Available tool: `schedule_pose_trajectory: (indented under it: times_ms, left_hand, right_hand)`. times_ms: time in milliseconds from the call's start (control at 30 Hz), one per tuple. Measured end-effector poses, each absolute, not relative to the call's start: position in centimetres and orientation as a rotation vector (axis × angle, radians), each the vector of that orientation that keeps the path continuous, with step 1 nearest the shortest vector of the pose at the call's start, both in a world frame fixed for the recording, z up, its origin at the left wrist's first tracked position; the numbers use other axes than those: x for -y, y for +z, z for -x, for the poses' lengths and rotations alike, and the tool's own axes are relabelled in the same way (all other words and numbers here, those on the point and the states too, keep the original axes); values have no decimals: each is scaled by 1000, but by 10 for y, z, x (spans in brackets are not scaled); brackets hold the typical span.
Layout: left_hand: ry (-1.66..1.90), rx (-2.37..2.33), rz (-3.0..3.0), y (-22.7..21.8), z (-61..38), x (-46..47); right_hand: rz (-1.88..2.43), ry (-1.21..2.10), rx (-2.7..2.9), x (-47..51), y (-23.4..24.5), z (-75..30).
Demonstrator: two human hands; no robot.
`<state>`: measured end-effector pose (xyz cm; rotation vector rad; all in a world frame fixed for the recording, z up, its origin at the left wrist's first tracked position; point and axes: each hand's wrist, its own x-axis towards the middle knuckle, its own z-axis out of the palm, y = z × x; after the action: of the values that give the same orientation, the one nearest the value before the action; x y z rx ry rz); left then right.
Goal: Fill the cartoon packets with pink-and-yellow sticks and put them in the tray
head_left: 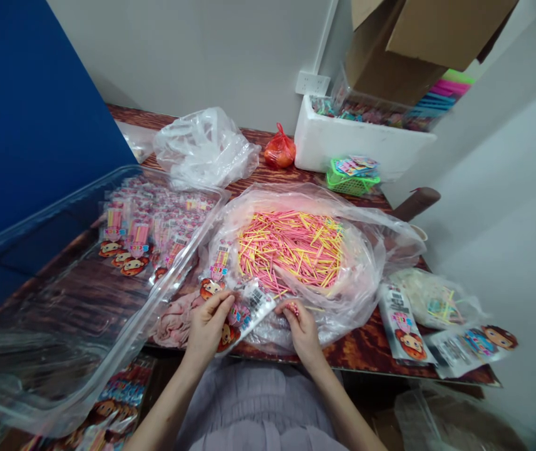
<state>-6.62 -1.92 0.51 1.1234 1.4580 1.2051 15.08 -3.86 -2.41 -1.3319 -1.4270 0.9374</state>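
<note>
My left hand (pixel 208 322) is closed, pinching the edge of a small clear printed pouch (pixel 252 309) with a cartoon face and a barcode. The pouch lies tilted between my hands. My right hand (pixel 303 331) has its fingers curled together at the pouch's right end; small pink ends of thin sticks (pixel 293 307) show between the fingers. Just beyond my hands, a large open plastic bag (pixel 364 275) holds a heap of pink and yellow sticks (pixel 296 247). Another printed pouch (pixel 220 263) with sticks inside lies against the bag's left side.
At left stands a big clear bin (pixel 122 341) with many filled pouches (pixel 139 235). Flat pouches (pixel 404 322) lie at right. Behind are a crumpled plastic bag (pixel 206 147), a red bag of fruit (pixel 280 150), a green basket (pixel 350 181) and a white foam box (pixel 362 141).
</note>
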Motion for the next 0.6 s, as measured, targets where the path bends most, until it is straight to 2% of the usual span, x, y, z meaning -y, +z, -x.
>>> schedule_pose_trajectory:
  times_ms: [600]
  left_hand:
    - [1214,-1429,-1123,8,64,25]
  right_hand:
    - [1332,940,1425,40,-25,-150]
